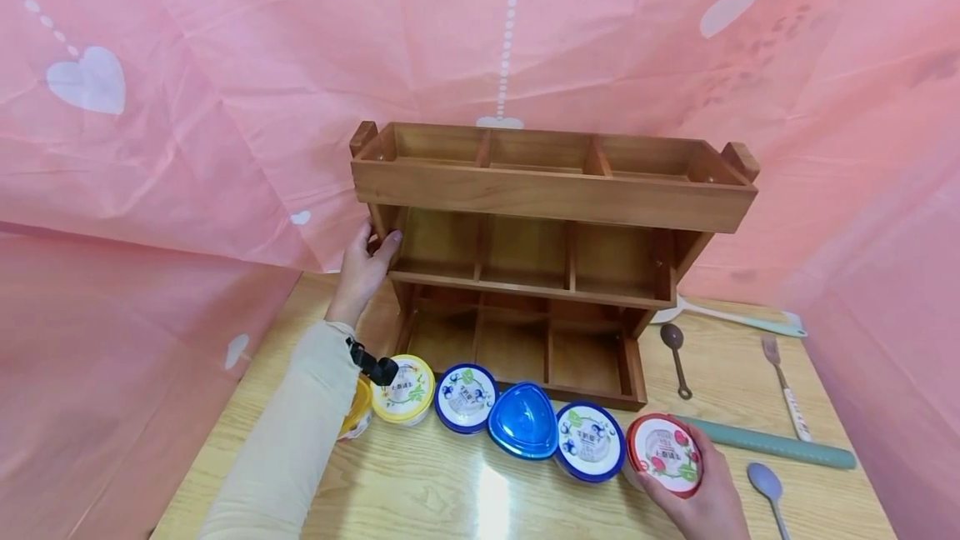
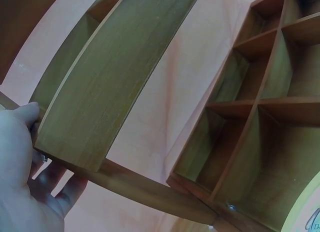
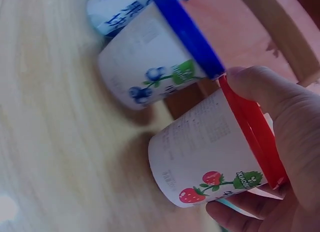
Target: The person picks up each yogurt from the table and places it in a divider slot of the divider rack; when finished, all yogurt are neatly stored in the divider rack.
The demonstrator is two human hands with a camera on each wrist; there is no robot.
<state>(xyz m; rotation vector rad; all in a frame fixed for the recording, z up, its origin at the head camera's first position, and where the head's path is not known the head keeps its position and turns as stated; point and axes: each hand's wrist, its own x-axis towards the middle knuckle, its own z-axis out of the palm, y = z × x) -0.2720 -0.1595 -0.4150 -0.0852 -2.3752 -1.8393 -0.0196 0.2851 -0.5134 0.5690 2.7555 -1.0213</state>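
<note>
A three-tier wooden rack (image 1: pixel 555 194), each tier divided into compartments, stands at the back of the table. My left hand (image 1: pixel 363 269) grips its left side near the middle tier; in the left wrist view, the thumb and fingers are around the wooden edge (image 2: pixel 75 142). At the right end of a row of tubs, my right hand (image 1: pixel 708 490) holds a red-lidded paper cup (image 3: pixel 200 152) with strawberries printed on it. Beside that cup is a blue-lidded cup (image 1: pixel 590 442). Leftward follow a blue triangular-lidded container (image 1: pixel 523 422), another blue-lidded cup (image 1: pixel 466 398) and a yellow-lidded cup (image 1: pixel 402 390).
My left sleeve partly hides another yellow-lidded cup (image 1: pixel 360 411). On the right lie a brown spoon (image 1: pixel 672 340), a fork (image 1: pixel 787 394), a lavender spoon (image 1: pixel 765 482), a long teal bar (image 1: pixel 787 446) and a pale-green-handled utensil (image 1: pixel 742 319). Pink cloth (image 1: pixel 225 148) hangs around the table.
</note>
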